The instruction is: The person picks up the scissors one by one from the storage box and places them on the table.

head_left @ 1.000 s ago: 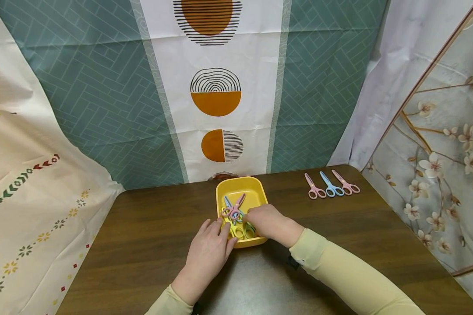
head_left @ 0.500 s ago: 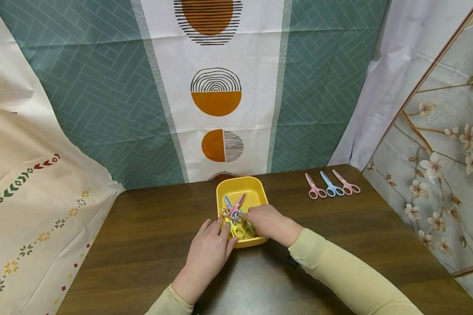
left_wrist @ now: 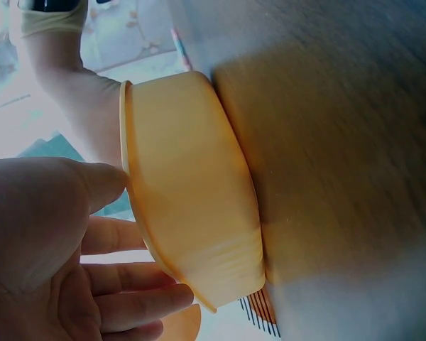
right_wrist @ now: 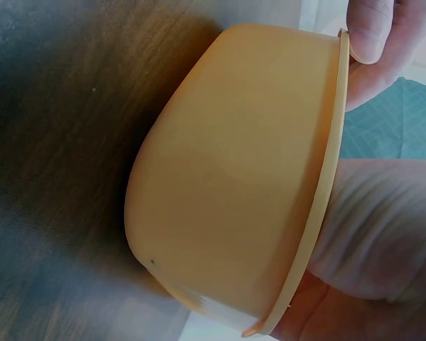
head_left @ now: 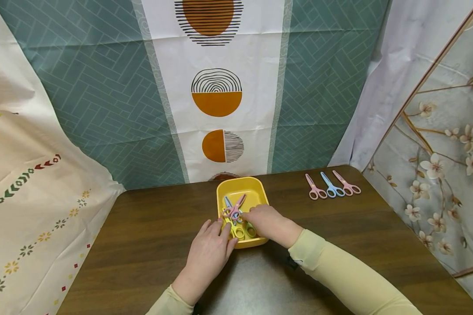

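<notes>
A yellow plastic bin (head_left: 224,188) holds several small scissors. Pink scissors (head_left: 234,211) lie crossed over blue ones (head_left: 228,202); yellow scissors (head_left: 238,232) and a green handle (head_left: 250,230) show nearer the front. My left hand (head_left: 210,245) rests at the near left corner, thumb and fingertips touching the rim (left_wrist: 128,142), fingers mostly extended. My right hand (head_left: 271,223) reaches over the right rim into the bin, knuckles up. Its palm (right_wrist: 383,227) faces the rim in the right wrist view. Its fingertips are hidden inside, and I cannot tell whether they hold scissors.
Three more scissors lie in a row at the table's back right: pink (head_left: 315,188), blue (head_left: 332,186) and pink (head_left: 347,183). The dark wooden table (head_left: 153,227) meets a patterned cloth (head_left: 256,87) behind the bin.
Inside the bin, the green handle has shifted slightly and less light blue shows beside my right fingers. Both hands and the bin stay nearly where they were.
</notes>
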The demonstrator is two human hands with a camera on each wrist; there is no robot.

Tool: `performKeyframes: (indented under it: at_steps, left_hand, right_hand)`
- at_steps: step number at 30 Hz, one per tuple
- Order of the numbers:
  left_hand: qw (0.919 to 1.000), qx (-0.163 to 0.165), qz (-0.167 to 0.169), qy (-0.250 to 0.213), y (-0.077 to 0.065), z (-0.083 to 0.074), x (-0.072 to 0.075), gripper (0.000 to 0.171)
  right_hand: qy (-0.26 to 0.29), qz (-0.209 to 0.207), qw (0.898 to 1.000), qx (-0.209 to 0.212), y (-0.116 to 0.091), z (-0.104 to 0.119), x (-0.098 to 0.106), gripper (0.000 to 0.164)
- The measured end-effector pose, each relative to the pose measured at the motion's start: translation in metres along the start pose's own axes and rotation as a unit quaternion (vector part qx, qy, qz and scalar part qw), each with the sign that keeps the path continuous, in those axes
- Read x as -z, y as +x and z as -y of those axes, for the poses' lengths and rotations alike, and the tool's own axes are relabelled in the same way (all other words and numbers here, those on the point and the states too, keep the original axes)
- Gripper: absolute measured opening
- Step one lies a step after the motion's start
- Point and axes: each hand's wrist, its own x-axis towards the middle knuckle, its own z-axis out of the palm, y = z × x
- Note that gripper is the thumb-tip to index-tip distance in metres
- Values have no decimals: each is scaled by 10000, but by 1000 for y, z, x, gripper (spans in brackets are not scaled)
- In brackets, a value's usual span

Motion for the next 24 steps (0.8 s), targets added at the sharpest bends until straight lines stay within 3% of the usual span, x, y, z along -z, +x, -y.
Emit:
performKeyframes:
  at_steps: [17,24]
  left_hand:
    - [9999,101,116,3,0,0,-1,45]
    - [10000,46,59,62,0,-1,-2,45]
  right_hand:
    - [-302,-465,9983,-190,-6,2,0,29]
    - [-416,-649,9968,-229,-9,4,2,21]
